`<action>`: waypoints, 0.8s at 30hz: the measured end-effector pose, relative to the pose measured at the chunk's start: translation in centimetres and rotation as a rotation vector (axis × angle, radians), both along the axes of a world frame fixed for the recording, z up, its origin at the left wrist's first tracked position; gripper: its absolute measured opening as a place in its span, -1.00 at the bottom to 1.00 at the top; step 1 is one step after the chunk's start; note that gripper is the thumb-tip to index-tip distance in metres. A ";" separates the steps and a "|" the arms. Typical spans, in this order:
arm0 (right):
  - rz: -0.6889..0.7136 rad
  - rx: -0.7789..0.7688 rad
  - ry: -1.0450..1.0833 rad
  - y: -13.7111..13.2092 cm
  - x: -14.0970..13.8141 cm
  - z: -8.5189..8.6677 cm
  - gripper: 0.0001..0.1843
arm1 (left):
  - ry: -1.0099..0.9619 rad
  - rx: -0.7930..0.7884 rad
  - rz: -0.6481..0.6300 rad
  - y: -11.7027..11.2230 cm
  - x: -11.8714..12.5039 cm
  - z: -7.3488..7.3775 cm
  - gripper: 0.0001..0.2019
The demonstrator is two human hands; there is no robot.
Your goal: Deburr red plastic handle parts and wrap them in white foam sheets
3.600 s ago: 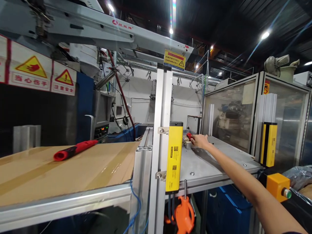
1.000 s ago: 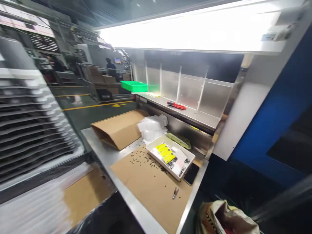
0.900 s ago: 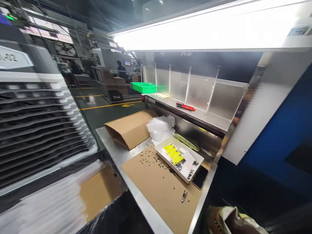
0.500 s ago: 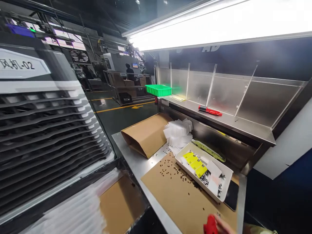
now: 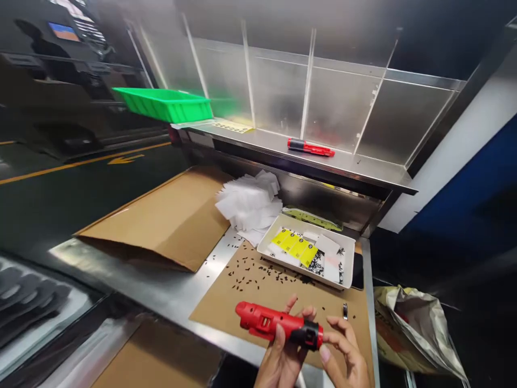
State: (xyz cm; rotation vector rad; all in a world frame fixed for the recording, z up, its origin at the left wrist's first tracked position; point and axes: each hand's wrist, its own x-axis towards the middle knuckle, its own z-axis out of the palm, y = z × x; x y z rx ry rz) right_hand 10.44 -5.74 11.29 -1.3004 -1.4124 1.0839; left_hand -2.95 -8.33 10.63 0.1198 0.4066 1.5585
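Observation:
Both my hands hold a red plastic tool housing [image 5: 270, 323] with a black collar, low over the brown cardboard sheet [image 5: 262, 291] on the steel bench. My left hand [image 5: 280, 358] wraps under its middle. My right hand [image 5: 343, 358] pinches the black collar end with thumb and fingers. Small black bits lie scattered on the cardboard beyond the part. A white tray [image 5: 347, 256] with yellow labels and printed cards sits just behind.
A second red tool [image 5: 311, 147] lies on the steel shelf [image 5: 283, 153] above. A green bin [image 5: 165, 104] sits at the shelf's left end. A folded cardboard box [image 5: 161, 221], a heap of white bags [image 5: 248, 205], a phone [image 5: 357, 272] and a crumpled bag [image 5: 416, 328] surround the bench.
My view swung from the machine table to this bench and dropped closer. The red housing came up from the bottom edge and is now held by both hands.

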 end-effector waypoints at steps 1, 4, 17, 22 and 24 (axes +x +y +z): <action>0.016 -0.014 0.004 0.0 -0.4 0.5 -0.44 | 0.000 -0.002 -0.012 -0.1 0.0 0.1 -0.55; 0.060 -0.068 0.063 0.3 -0.7 1.6 -0.45 | 0.032 0.006 -0.061 -0.1 0.1 0.4 -0.57; 0.068 -0.091 0.227 2.2 -0.2 1.2 -0.55 | 0.181 -0.054 -0.134 1.9 0.7 0.2 -0.51; 0.079 -0.088 0.272 3.2 -0.6 1.0 -0.54 | 0.273 -0.114 -0.055 2.7 0.8 0.4 -0.48; 0.079 -0.109 0.292 3.9 -0.8 0.8 -0.54 | 0.426 -0.096 0.024 2.9 0.8 0.5 -0.49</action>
